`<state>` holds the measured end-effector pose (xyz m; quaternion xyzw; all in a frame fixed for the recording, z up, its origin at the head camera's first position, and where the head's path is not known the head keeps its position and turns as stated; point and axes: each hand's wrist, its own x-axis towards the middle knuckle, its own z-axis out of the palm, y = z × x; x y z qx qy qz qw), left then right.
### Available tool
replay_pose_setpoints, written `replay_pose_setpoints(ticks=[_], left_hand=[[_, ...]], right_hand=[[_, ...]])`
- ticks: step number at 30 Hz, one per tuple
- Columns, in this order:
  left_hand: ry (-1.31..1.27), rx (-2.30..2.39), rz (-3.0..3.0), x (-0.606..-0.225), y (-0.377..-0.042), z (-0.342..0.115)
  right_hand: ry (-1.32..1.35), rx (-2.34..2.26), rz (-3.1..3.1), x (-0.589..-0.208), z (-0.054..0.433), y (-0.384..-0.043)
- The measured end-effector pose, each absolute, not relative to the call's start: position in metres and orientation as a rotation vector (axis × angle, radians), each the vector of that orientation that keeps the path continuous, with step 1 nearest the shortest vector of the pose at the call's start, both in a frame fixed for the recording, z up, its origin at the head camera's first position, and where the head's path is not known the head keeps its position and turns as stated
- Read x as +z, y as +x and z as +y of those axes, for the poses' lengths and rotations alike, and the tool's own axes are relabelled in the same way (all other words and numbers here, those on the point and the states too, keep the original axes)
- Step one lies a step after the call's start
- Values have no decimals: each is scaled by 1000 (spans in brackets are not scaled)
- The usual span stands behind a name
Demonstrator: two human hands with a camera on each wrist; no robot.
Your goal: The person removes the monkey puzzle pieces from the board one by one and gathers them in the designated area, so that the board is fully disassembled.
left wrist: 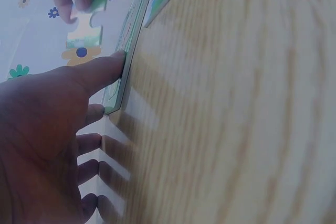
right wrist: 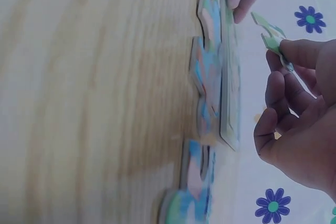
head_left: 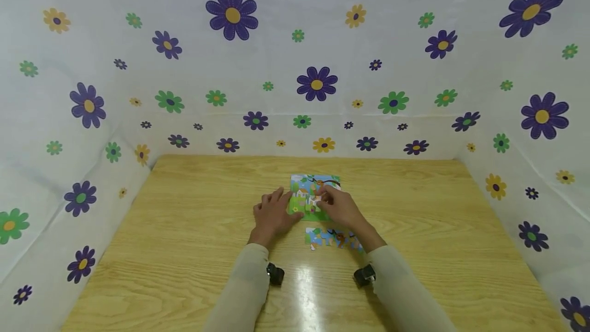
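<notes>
A colourful jigsaw puzzle board [head_left: 300, 183] lies on the table, printed with blue sky, houses and green grass. My left hand [head_left: 274, 215] rests at the board's left side, fingers spread and nearly straight. In the left wrist view its thumb [left wrist: 105, 72] touches the board's edge. Above the board, my right hand [head_left: 342, 208] pinches a jigsaw piece [right wrist: 273, 31] between thumb and fingertips. That piece is white and green, raised off the board and tilted in the wrist views. The right hand covers part of the board's right side in the head view.
Several loose jigsaw pieces [head_left: 340, 238] lie in a row on the wooden table [head_left: 193, 229], between the board and my body, close to the right forearm. A white flower-patterned sheet [head_left: 276, 65] rises behind the table and along both sides.
</notes>
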<state>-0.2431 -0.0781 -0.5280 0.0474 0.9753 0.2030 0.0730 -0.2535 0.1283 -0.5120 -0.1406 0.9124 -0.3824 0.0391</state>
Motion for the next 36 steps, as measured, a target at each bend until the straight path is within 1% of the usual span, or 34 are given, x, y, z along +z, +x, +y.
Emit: replay_pose_setpoints(ticks=[18,36], left_hand=[[128,604,2946,-529,-242,-79],[137,655,2941,-529,-240,-77]], right_hand=[[-580,-1129,2639,-506,146,-209],[-662,-1110,2526,-513,151,-184]])
